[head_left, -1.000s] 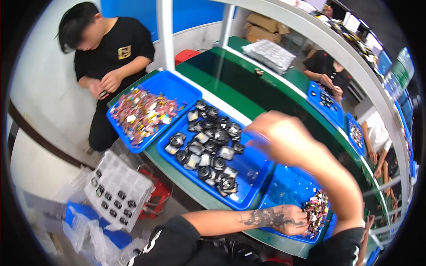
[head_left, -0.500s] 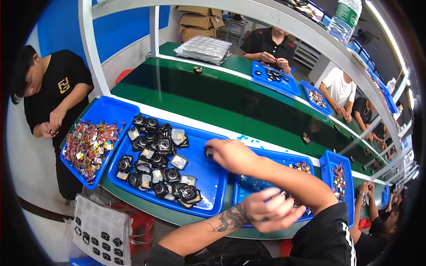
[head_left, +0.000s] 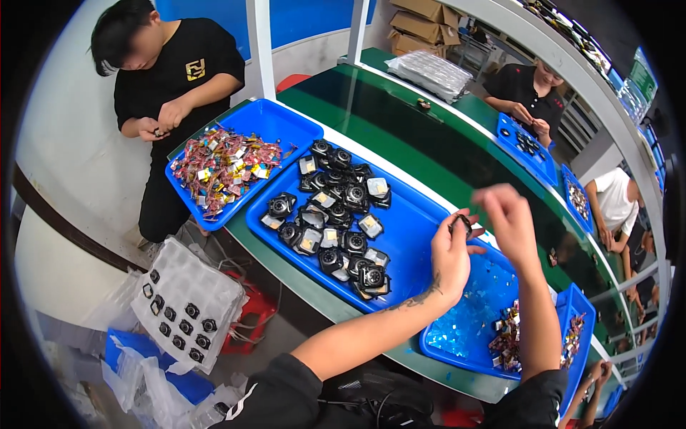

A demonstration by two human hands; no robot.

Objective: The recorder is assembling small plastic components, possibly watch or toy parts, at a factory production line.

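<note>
Fingertip work: your left hand (head_left: 451,252) pinches a small black round plastic module (head_left: 463,223) by its rim, raised above the blue plastic tray (head_left: 411,222). Your right hand (head_left: 509,218), fingers loosely curled, hovers just beside it. Likely light, rigid, fragile; grip edges.

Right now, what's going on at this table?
A person holds a small black part up between both hands: the left hand pinches it while the right hand touches it from the other side. Below lies a blue tray of similar black round parts, and to the right another blue tray with small bits. A co-worker in black stands at a tray of colourful pieces, handling something small.
</note>
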